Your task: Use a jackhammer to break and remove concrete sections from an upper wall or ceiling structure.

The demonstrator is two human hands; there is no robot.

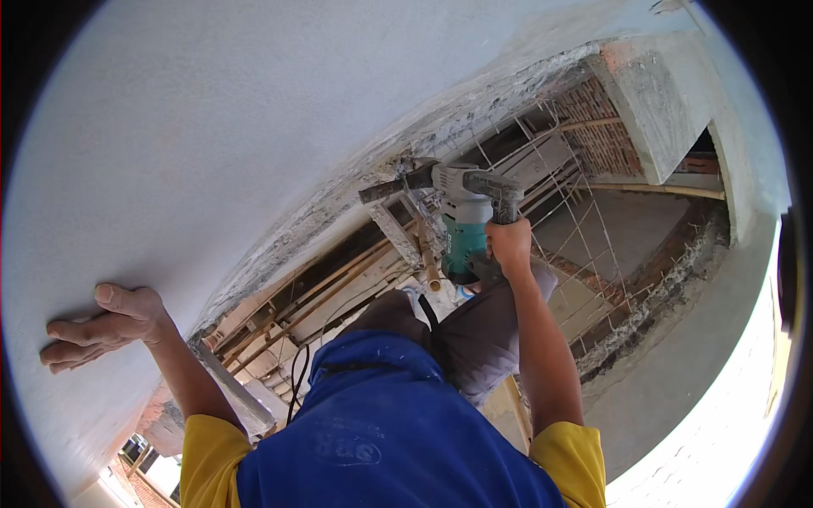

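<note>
My right hand (510, 244) is wrapped round the rear handle of a green and grey demolition hammer (464, 241). The tool lies across the space above my knees, its dark front end pointing left toward the ragged concrete edge of the wall. Whether the tip touches the concrete I cannot tell. Out to the left, my left hand (110, 326) rests against the smooth pale wall (212, 144), fingers stretched out and holding nothing.
Bent steel bars (593, 241) cross the broken opening on the right. Below lie bamboo poles (339, 279) and planks, with a dark cable (296, 381) hanging beside my left side. A rough concrete ledge (656, 326) runs along the right, and brickwork (601, 127) shows at the upper right.
</note>
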